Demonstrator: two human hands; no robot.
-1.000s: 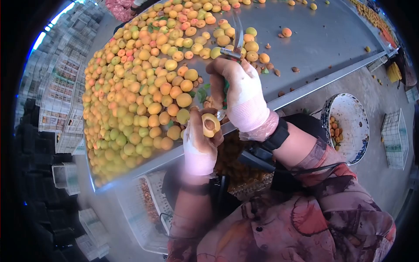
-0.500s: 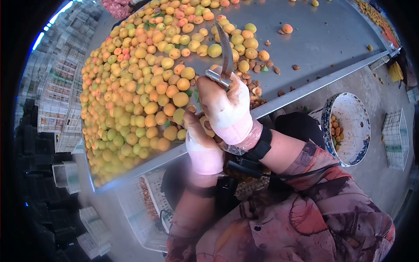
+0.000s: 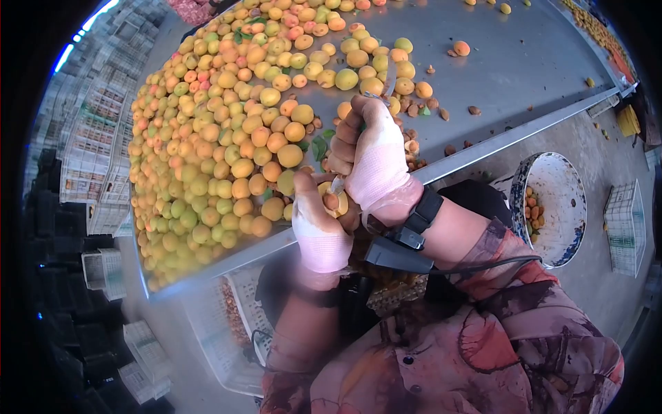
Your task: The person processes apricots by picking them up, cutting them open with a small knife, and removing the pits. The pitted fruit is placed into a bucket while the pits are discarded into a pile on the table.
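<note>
My left hand (image 3: 318, 217), in a white and pink glove with bare fingertips, is closed round a cut-open apricot (image 3: 334, 200) whose pit shows. Close to its right, my right hand (image 3: 369, 152) is wrapped round the handle of a knife. The curved blade (image 3: 391, 77) points up and away, over the metal table (image 3: 483, 79). A small metallic tip shows between the hands at the fruit. A large heap of yellow, orange and green apricots (image 3: 207, 148) covers the table's left part. Loose pits (image 3: 414, 110) lie beyond my right hand.
A white bucket (image 3: 552, 214) with some fruit stands at the right, beside a white crate (image 3: 624, 228). Below the table's near edge is another white crate (image 3: 241, 331). Stacked crates (image 3: 93, 145) fill the left background. Part of another person (image 3: 189, 10) shows at the top.
My right hand has turned, tilting the blade to the right and lower. The apricot in my left hand now shows its opened flesh and pit. The view has shifted slightly.
</note>
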